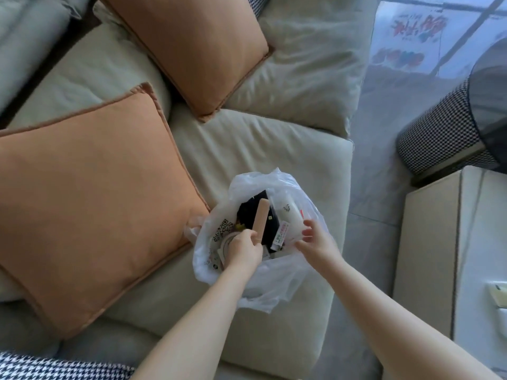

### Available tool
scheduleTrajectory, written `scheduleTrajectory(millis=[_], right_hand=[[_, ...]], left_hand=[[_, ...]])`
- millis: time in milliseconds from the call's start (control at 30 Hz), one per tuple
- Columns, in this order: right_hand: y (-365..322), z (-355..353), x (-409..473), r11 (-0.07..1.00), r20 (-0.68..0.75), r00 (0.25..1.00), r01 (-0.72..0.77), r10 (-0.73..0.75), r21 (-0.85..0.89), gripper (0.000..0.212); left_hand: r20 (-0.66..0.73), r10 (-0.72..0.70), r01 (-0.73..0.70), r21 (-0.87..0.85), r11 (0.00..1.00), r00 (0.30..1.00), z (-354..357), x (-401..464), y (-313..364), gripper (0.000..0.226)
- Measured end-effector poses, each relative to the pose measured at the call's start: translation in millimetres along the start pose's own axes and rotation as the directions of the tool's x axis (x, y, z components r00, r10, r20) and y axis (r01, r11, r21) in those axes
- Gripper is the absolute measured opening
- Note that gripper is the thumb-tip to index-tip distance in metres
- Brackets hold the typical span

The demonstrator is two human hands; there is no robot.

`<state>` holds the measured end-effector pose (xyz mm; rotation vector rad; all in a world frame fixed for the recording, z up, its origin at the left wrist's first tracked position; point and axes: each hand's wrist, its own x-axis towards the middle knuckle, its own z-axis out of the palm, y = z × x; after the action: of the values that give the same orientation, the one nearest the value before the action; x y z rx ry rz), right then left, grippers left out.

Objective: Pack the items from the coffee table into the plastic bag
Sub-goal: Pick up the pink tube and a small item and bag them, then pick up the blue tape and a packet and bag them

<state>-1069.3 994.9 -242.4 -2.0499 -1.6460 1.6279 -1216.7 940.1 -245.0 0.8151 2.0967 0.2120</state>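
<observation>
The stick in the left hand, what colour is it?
Pale peach-beige; the stick shows best in the head view, over the bag.

sofa cream | 2 orange cushions | floor grey, glossy

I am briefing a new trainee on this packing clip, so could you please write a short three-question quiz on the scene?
1. True or false: the plastic bag sits on the sofa.
2. Which hand grips the ribbed beige stick? A) left B) right C) neither
3. Fill in: the two cushions on the sofa are ___ in colour.

Key: 1 true. 2 A: the left hand is closed round the stick's lower end over the bag's mouth, while the right hand is open at the bag's right edge. 3 orange.
</observation>
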Motion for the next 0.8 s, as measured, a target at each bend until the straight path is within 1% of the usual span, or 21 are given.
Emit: scheduleTrajectory(millis=[67, 133, 200, 267, 367, 567, 800], right_hand=[[9.3, -14.7, -15.3, 0.990, -0.016, 0.995, 0.097, -0.099, -0.101, 0.052], [21.8, -30.1, -30.3, 0.966, -0.009, 0.988, 0.151, -0.156, -0.210, 0.053], [38.3, -45.4, -44.1, 0.945, -0.021, 0.988, 0.143, -0.156, -0.295, 0.048], [58.5, -60.3, -57.9, 0.936, -0.055, 0.991, 0.098, -0.124, -0.337, 0.043], [93.9, -83.6, -80.4, 0.947, -0.117, 0.991, 0.030, -0.070, -0.320, 0.040], [185.6, -124.4, -137.6, 0.959, -0.224, 0.971, -0.136, 0.080, -0.250, 0.036], [320.7, -153.9, -228.4, 0.933, -0.282, 0.912, -0.340, 0.297, -0.115, 0.029]], left_hand=[[0.009, 0.079, -0.079, 0.022, 0.997, 0.997, 3.3, -12.8, 18.9, 0.038], [0.049, 0.144, -0.145, 0.022, 0.989, 0.988, 11.8, -27.5, 39.1, 0.036], [0.082, 0.206, -0.210, 0.047, 0.976, 0.975, 25.9, -43.6, 57.9, 0.033], [0.132, 0.270, -0.285, 0.112, 0.952, 0.954, 44.0, -61.0, 72.5, 0.032], [0.223, 0.312, -0.362, 0.233, 0.903, 0.923, 74.9, -90.6, 85.6, 0.034], [0.352, 0.293, -0.432, 0.431, 0.792, 0.889, 148.0, -156.7, 91.4, 0.033], [0.494, 0.279, -0.538, 0.527, 0.658, 0.824, 248.0, -243.2, 92.5, 0.034]])
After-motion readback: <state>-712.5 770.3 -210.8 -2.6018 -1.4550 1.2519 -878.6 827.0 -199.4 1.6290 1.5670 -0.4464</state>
